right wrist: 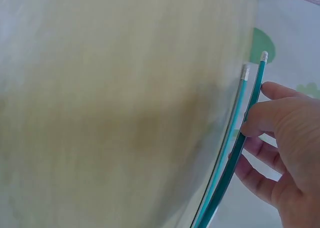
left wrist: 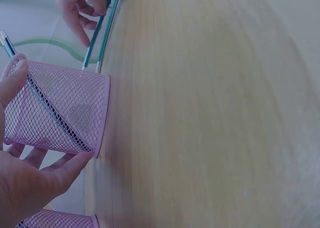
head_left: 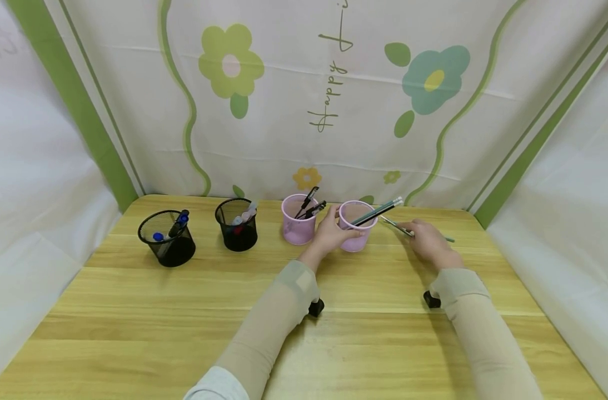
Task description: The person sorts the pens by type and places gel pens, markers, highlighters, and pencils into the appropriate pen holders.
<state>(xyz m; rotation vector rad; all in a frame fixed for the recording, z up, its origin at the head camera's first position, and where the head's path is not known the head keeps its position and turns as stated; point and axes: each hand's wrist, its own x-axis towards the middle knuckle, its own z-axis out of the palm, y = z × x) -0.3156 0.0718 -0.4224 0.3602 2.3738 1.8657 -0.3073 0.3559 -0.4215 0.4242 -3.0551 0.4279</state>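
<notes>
My left hand (head_left: 330,233) grips a pink mesh pen cup (head_left: 353,242) near the back of the table, thumb and fingers on its sides. Pencils (head_left: 379,211) with white eraser ends lean out of it toward the right. To the right of the cup, my right hand (head_left: 429,241) pinches a dark teal pencil (right wrist: 255,92) between thumb and fingers, its eraser end pointing toward the cup. Close beside it, a lighter teal pencil (right wrist: 233,118) lies along the tabletop in the right wrist view. The left wrist view shows a pencil slanting inside the mesh.
Left of the held cup stands a second pink cup (head_left: 298,233) with black pens. Farther left are a black mesh cup (head_left: 240,240) with light-capped markers and another black cup (head_left: 176,253) with blue- and black-capped markers. A printed curtain (head_left: 294,72) hangs behind the wooden table (head_left: 184,322).
</notes>
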